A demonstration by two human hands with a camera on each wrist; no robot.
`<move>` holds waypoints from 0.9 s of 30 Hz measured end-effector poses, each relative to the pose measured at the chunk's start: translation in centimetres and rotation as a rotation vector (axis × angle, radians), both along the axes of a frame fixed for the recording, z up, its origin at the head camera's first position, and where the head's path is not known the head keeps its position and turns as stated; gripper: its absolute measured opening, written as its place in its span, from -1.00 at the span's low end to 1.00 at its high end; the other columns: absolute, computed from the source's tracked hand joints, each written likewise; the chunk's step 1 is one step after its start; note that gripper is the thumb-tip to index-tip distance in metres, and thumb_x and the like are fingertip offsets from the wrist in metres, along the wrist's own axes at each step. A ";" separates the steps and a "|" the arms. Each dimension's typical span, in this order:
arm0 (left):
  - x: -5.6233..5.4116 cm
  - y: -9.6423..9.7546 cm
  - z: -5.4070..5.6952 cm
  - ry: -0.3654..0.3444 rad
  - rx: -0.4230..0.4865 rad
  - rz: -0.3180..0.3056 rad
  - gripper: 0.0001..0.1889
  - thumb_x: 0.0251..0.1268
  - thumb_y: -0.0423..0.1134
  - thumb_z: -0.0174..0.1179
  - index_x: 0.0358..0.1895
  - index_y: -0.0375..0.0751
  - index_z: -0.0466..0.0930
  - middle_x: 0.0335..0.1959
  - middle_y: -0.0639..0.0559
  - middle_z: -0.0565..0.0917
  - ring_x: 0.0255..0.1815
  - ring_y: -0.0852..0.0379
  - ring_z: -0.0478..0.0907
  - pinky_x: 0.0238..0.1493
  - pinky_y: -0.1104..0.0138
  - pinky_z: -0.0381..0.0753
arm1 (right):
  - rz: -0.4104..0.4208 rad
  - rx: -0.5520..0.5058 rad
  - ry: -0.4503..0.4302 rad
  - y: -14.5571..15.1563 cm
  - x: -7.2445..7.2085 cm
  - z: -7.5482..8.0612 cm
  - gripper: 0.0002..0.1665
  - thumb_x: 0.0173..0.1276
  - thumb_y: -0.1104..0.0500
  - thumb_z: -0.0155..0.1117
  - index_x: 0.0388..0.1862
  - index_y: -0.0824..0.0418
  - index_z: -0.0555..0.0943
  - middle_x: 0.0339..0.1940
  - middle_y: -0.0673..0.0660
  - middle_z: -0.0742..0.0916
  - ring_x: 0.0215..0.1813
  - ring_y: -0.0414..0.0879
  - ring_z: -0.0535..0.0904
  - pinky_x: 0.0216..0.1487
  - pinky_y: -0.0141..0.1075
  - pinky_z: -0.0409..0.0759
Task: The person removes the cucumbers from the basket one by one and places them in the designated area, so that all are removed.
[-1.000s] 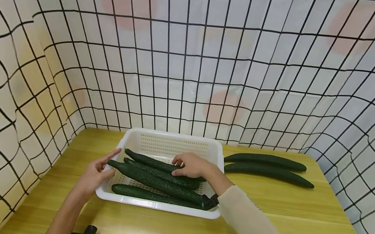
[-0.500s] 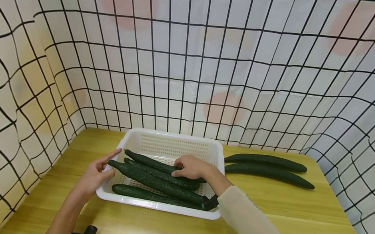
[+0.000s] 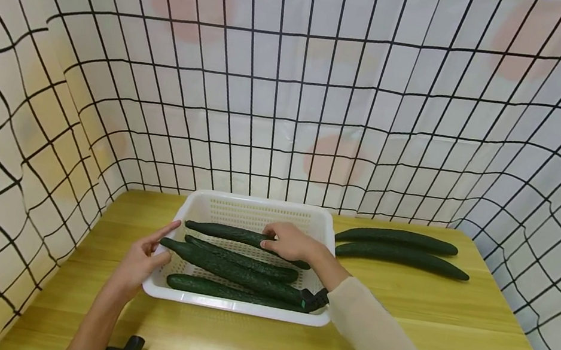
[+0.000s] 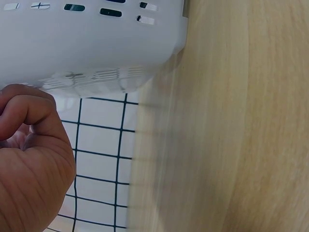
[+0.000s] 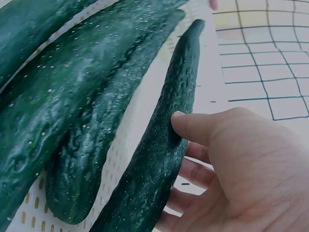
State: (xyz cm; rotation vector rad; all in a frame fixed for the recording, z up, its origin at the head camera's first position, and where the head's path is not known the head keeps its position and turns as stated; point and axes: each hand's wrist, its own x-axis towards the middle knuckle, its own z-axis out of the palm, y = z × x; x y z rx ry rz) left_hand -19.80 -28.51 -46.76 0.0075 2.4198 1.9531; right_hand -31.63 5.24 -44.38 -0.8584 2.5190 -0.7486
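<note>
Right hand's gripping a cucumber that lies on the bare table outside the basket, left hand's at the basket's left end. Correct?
Not quite: the cucumber in the right hand is inside the white basket, as the head view shows. The left hand is at the basket's left end.

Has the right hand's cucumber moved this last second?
Yes: in the head view, the held cucumber has shifted, mainly where gripped, toward the white basket's far wall, opening a gap from the neighbouring cucumber.
</note>
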 end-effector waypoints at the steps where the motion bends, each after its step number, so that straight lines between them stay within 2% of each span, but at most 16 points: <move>1: 0.0 0.0 0.0 0.000 0.000 -0.002 -0.22 0.28 -0.51 0.11 0.61 -0.02 0.26 -0.05 0.15 0.68 -0.17 0.14 0.62 -0.26 0.22 0.72 | -0.006 -0.010 -0.001 0.1 0.0 0.1 -0.53 0.61 0.06 0.11 0.37 0.26 0.54 0.33 0.24 0.63 0.39 0.15 0.52 0.37 0.06 0.50; 9: 0.0 -0.1 0.0 0.005 0.001 -0.005 -0.22 0.30 -0.50 0.11 0.61 -0.03 0.26 -0.11 0.17 0.71 -0.20 0.10 0.65 -0.28 0.22 0.73 | -0.056 -0.099 0.079 0.6 0.0 0.5 -0.48 0.63 0.04 0.07 0.42 0.27 0.52 0.34 0.24 0.63 0.39 0.15 0.52 0.38 0.04 0.50; 16: 0.0 0.0 0.1 -0.003 0.000 -0.007 -0.21 0.30 -0.51 0.12 0.62 -0.04 0.24 -0.08 0.09 0.68 -0.19 0.10 0.66 -0.28 0.18 0.75 | -0.034 -0.176 0.107 1.1 0.4 1.0 -0.53 0.57 -0.07 0.17 0.25 0.19 0.66 0.17 0.16 0.73 0.11 0.04 0.66 0.14 -0.07 0.63; 19: 0.0 0.1 0.0 0.011 0.000 -0.009 -0.21 0.28 -0.52 0.12 0.61 -0.07 0.24 -0.16 0.01 0.68 -0.25 0.11 0.66 -0.30 0.18 0.75 | -0.019 -0.186 0.122 1.1 0.5 1.2 -0.53 0.54 -0.12 0.21 0.21 0.14 0.70 0.15 0.11 0.76 0.05 -0.03 0.67 0.08 -0.14 0.63; 22: 0.0 0.1 0.0 0.033 0.010 -0.018 -0.21 0.27 -0.54 0.11 0.61 -0.11 0.25 -0.30 -0.07 0.66 -0.35 0.12 0.66 -0.36 0.20 0.74 | -0.017 -0.201 0.140 1.2 0.7 1.9 -0.51 0.52 -0.13 0.23 0.22 0.14 0.70 0.18 0.10 0.75 0.08 -0.03 0.66 0.11 -0.12 0.63; 27: -0.2 0.0 -0.1 0.044 0.026 -0.027 -0.20 0.26 -0.56 0.08 0.61 -0.12 0.23 -0.54 0.07 0.52 -0.52 0.19 0.58 -0.47 0.30 0.67 | -0.050 -0.234 0.167 1.6 1.2 3.5 -0.51 0.51 -0.12 0.24 0.25 0.10 0.67 0.18 0.08 0.73 0.06 -0.05 0.64 0.12 -0.09 0.61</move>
